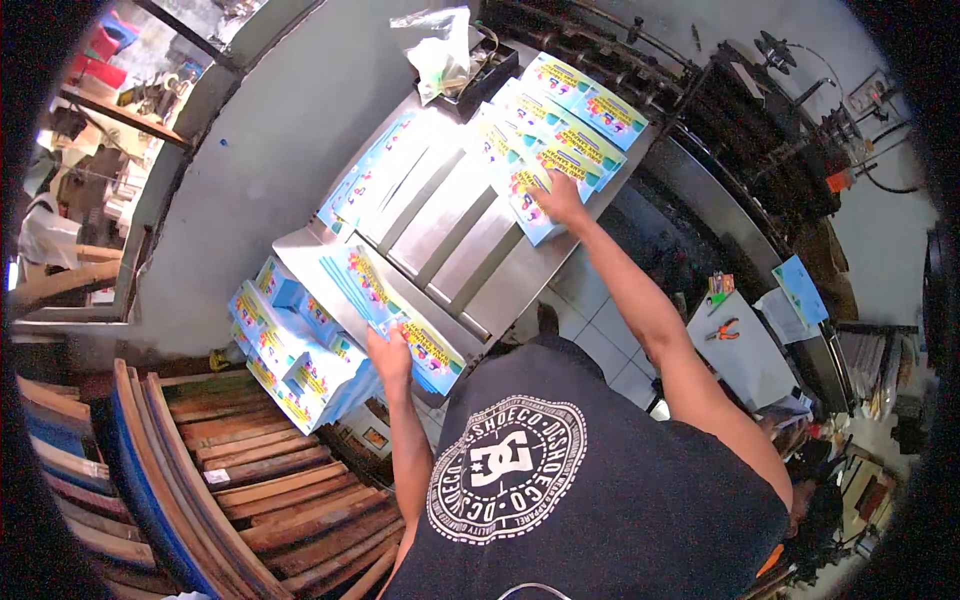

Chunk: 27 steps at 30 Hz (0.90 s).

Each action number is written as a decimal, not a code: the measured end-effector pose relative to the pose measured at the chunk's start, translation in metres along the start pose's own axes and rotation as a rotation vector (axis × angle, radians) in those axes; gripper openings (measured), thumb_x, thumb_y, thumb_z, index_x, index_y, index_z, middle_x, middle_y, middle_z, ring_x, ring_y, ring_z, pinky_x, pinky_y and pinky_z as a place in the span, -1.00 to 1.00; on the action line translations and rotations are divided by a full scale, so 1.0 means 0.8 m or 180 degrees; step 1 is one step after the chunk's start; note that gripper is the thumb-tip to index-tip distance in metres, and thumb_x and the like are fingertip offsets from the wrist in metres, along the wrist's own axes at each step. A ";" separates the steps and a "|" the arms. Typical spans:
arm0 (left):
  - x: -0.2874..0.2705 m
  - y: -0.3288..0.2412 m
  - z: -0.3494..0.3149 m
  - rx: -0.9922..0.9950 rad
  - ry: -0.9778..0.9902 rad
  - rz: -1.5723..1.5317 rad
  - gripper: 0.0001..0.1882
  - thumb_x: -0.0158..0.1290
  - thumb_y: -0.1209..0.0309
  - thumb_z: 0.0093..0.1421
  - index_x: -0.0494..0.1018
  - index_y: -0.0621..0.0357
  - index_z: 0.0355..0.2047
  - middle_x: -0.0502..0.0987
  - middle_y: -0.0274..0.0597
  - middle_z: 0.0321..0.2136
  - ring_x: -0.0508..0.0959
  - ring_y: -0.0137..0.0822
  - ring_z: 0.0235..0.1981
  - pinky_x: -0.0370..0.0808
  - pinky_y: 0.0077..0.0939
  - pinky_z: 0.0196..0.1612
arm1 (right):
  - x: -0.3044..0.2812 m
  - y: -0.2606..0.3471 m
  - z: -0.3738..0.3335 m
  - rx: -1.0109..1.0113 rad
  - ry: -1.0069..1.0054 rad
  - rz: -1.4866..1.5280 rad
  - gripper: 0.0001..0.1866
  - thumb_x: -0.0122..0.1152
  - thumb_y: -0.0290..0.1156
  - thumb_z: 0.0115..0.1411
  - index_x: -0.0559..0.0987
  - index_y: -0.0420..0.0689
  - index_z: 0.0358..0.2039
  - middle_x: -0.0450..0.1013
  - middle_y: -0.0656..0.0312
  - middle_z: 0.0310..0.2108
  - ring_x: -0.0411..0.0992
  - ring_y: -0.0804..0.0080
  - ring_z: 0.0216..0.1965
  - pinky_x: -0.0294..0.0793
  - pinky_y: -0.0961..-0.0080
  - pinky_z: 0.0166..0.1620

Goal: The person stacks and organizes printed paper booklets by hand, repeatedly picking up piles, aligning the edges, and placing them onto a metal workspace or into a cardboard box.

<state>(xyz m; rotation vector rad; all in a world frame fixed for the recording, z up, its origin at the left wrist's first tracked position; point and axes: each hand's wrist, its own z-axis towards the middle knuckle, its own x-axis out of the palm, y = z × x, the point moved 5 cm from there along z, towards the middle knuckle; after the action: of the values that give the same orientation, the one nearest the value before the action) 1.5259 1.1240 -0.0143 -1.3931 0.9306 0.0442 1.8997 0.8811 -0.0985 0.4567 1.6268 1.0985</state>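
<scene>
Blue, white and yellow printed sheets lie in layered strips (365,285) along the near left side of a metal worktable (440,215). My left hand (392,352) is closed on the edge of these sheets, thumb on top. On the table's right end stand piles of the same prints (560,125). With my arm stretched out, my right hand (562,198) is closed at the edge of the nearest pile (528,190); some of its fingers are hard to make out. Another row of prints (365,180) rests at the table's far left.
More printed bundles (300,355) are stacked left of the table, above wooden boards (270,470). A clear plastic bag (435,50) lies on a black tray (485,85) at the back. Dark machinery (740,140) stands to the right; orange-handled pliers (722,328) lie on a white surface.
</scene>
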 end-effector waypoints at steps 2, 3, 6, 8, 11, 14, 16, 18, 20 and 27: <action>0.003 -0.004 -0.002 -0.0252 0.0008 0.0298 -0.69 -0.04 0.49 0.20 0.43 0.36 -0.06 0.59 -0.02 -0.30 0.60 -0.17 -0.31 0.49 -0.26 -0.14 | -0.005 0.001 -0.011 0.0351 0.0233 0.1074 -0.49 0.19 -0.18 0.24 0.45 -0.28 0.08 0.56 -0.02 -0.14 0.57 0.22 -0.22 0.53 0.37 -0.14; 0.002 0.002 -0.002 -0.0246 -0.0008 0.0295 -0.69 -0.04 0.49 0.20 0.43 0.36 -0.06 0.59 -0.02 -0.30 0.60 -0.17 -0.31 0.49 -0.26 -0.14 | -0.008 0.008 -0.019 0.0335 0.0237 0.1080 -0.49 0.19 -0.18 0.24 0.45 -0.28 0.08 0.56 -0.02 -0.14 0.57 0.22 -0.22 0.53 0.37 -0.14; 0.003 0.099 0.006 -0.0120 -0.0171 0.0371 -0.64 -0.12 0.55 0.12 0.43 0.36 -0.06 0.60 0.10 -0.28 0.62 -0.01 -0.24 0.49 -0.17 -0.09 | 0.023 0.033 -0.049 0.1241 0.1028 0.3591 -0.56 0.04 -0.26 0.37 0.38 -0.28 0.14 0.54 0.09 -0.10 0.59 0.44 -0.21 0.64 0.48 -0.18; 0.016 0.096 0.007 -0.0276 -0.0074 0.0324 -0.63 -0.11 0.54 0.12 0.42 0.36 -0.04 0.60 0.12 -0.26 0.62 0.02 -0.21 0.48 -0.16 -0.06 | 0.028 0.043 -0.076 0.1289 0.1136 0.4033 -0.57 0.02 -0.25 0.39 0.38 -0.29 0.12 0.54 0.07 -0.10 0.59 0.43 -0.21 0.65 0.47 -0.18; 0.021 0.081 0.008 -0.0451 0.0033 0.0211 -0.61 -0.07 0.51 0.12 0.41 0.35 -0.01 0.59 0.17 -0.24 0.61 0.08 -0.17 0.47 -0.14 -0.02 | 0.025 0.090 -0.107 0.1287 0.1438 0.4709 -0.57 -0.02 -0.23 0.41 0.39 -0.32 0.10 0.55 0.05 -0.10 0.60 0.41 -0.22 0.67 0.48 -0.17; 0.016 0.125 0.012 -0.0426 -0.0098 0.0343 -0.65 -0.02 0.52 0.13 0.42 0.35 -0.05 0.60 0.15 -0.27 0.63 0.01 -0.26 0.51 -0.14 -0.12 | 0.035 0.144 -0.126 0.1225 0.1835 0.4868 -0.57 -0.04 -0.23 0.42 0.39 -0.34 0.08 0.55 0.04 -0.11 0.61 0.41 -0.23 0.68 0.51 -0.18; 0.025 0.091 0.012 -0.0548 0.0041 0.0351 -0.65 -0.02 0.52 0.14 0.42 0.35 -0.05 0.61 0.14 -0.29 0.64 -0.02 -0.30 0.52 -0.16 -0.15 | 0.043 0.137 -0.133 0.1339 0.1806 0.4729 -0.59 -0.05 -0.23 0.42 0.42 -0.34 0.05 0.57 0.07 -0.15 0.61 0.45 -0.27 0.67 0.54 -0.21; 0.017 0.093 0.009 -0.0490 -0.0011 0.0407 -0.68 0.00 0.51 0.15 0.43 0.34 -0.06 0.62 0.10 -0.35 0.65 -0.07 -0.39 0.54 -0.18 -0.24 | 0.059 0.148 -0.143 0.1392 0.1942 0.4640 -0.60 -0.05 -0.23 0.42 0.43 -0.33 0.03 0.57 0.09 -0.16 0.61 0.48 -0.28 0.66 0.56 -0.22; 0.012 0.111 0.009 -0.0501 -0.0104 0.0421 -0.70 0.00 0.51 0.16 0.44 0.35 -0.09 0.62 0.09 -0.34 0.65 -0.08 -0.38 0.53 -0.19 -0.23 | 0.085 0.155 -0.155 0.1416 0.2134 0.4392 -0.60 -0.03 -0.19 0.41 0.45 -0.29 0.01 0.58 0.14 -0.22 0.60 0.49 -0.33 0.65 0.55 -0.27; 0.002 0.032 -0.014 -0.0458 -0.0155 -0.0458 -0.68 0.05 0.44 0.23 0.44 0.41 -0.06 0.61 0.01 -0.18 0.59 -0.19 -0.15 0.46 -0.32 -0.01 | 0.171 0.155 -0.235 0.0036 0.2144 0.1224 -0.28 0.15 0.00 0.27 0.24 -0.11 0.32 0.28 -0.05 0.25 0.28 0.11 0.26 0.22 0.33 0.30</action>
<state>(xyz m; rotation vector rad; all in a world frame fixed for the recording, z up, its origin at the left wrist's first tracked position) 1.5076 1.1198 -0.0347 -1.5824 0.7972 0.0367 1.6518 0.9667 -0.0697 0.4428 2.1834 1.6534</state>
